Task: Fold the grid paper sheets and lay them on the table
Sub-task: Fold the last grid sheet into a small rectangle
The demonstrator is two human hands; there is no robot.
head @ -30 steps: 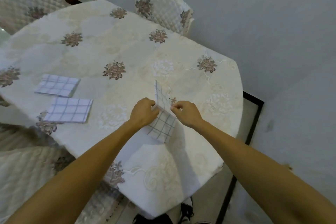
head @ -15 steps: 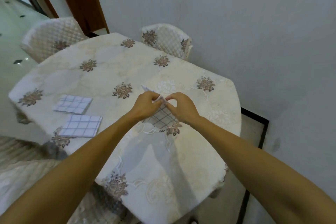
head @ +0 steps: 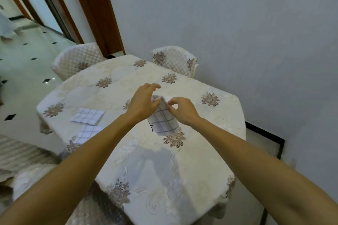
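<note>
A white paper sheet with a dark grid is held just above the middle of an oval table under a cream floral cloth. It is partly folded and hangs down between two bare hands. The right hand pinches its upper edge between thumb and forefinger. The left hand has its thumb against the sheet's upper left corner, with the other fingers raised and loosely curved. Whether that hand actually grips the paper cannot be told.

Near the table's left edge lies one folded grid sheet, flat on the cloth. A second folded grid sheet lies just beside it, closer to the near edge and partly hidden by the left forearm.

That makes three sheets in view: two seem finished and laid down, and the third appears mid-fold, not yet set down. Two quilted cream chairs stand at the table's far edge.
</note>
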